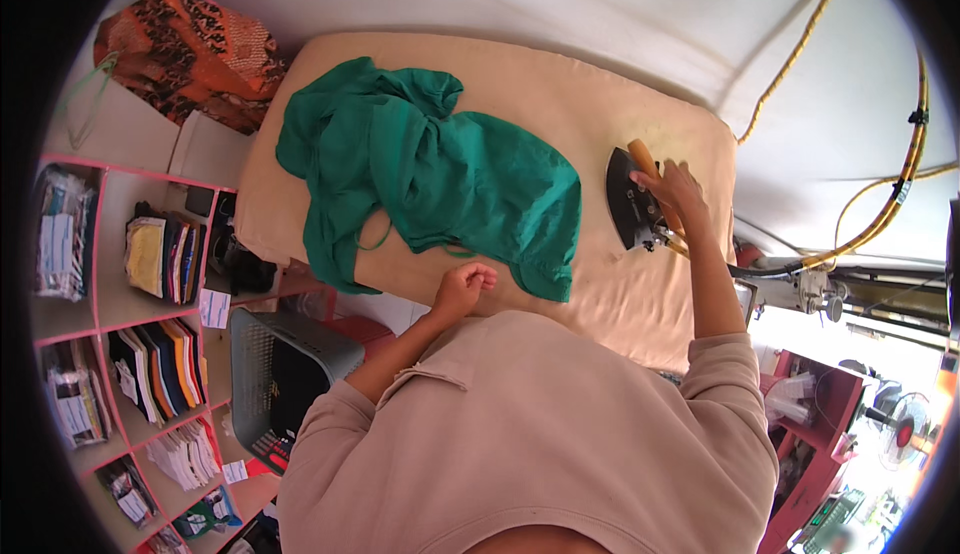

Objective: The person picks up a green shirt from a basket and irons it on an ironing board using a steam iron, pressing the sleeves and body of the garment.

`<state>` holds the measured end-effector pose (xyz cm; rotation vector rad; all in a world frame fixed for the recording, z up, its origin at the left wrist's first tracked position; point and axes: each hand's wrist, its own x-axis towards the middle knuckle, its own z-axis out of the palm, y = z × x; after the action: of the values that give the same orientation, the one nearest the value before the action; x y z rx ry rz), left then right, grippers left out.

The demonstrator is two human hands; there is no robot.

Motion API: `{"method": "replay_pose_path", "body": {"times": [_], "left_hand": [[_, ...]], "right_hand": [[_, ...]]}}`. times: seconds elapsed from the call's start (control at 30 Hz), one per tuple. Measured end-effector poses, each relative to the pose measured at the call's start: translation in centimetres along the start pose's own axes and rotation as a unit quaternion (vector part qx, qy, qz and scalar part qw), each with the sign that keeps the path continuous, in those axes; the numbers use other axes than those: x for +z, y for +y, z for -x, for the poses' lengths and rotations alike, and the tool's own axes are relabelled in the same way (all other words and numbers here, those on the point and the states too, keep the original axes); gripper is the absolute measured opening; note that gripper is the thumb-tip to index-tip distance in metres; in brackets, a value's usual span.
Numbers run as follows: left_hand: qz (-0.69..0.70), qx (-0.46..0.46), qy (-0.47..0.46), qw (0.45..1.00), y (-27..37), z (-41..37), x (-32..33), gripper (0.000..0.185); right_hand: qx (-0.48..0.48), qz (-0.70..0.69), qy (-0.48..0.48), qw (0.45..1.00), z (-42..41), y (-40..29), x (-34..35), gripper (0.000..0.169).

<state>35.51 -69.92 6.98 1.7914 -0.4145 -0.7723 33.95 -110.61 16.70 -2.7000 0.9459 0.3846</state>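
Observation:
A rumpled green garment [450,179] lies across the left and middle of a padded ironing table with a beige cloth cover [600,291]. To its right, an iron with a black soleplate [628,201] and a wooden handle stands on the cover, apart from the garment. My right hand [675,190] is on the iron's handle, its thumb reaching over the near side. My left hand [463,290] is loosely curled at the table's near edge, just below the garment's hem and a thin green cord loop; nothing shows in its fingers.
Shelves with pink edges [101,254] hold folded clothes at the left. A grey plastic basket [251,396] stands beside me, below the table. An orange patterned cloth [195,58] lies at the upper left. Yellow-wrapped hoses [855,254] run from the iron along the right. A fan [904,434] is at far right.

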Motion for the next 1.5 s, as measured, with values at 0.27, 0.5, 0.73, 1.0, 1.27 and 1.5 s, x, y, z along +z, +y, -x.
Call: {"method": "replay_pose_path", "body": {"times": [0.27,0.5,0.73,1.0,1.27,1.5], "left_hand": [[-0.096,0.065,0.418,0.901,-3.0,-2.8,-10.8,0.026],[-0.342,-0.091,0.324,0.877,-3.0,-6.3,-12.4,0.054],[-0.087,-0.058,0.360,0.927,-4.9,-7.7,-13.3,0.041],[0.064,0.069,0.517,0.851,-5.2,-4.7,-12.8,0.019],[-0.439,0.140,0.110,0.880,1.0,-11.9,-12.2,0.033],[-0.173,0.190,0.126,0.958,0.4,-11.5,-15.6,0.021]], "right_hand": [[-0.007,-0.331,-0.030,0.943,-0.5,2.3,3.0,0.076],[-0.025,-0.347,-0.018,0.938,8.5,-2.5,0.5,0.086],[-0.187,-0.179,0.018,0.966,12.2,-8.1,9.7,0.083],[-0.187,-0.143,0.022,0.972,11.1,-11.9,9.3,0.034],[-0.077,-0.153,0.050,0.984,10.2,-12.8,10.2,0.028],[0.007,-0.183,0.041,0.982,7.8,-9.5,7.5,0.030]]}}
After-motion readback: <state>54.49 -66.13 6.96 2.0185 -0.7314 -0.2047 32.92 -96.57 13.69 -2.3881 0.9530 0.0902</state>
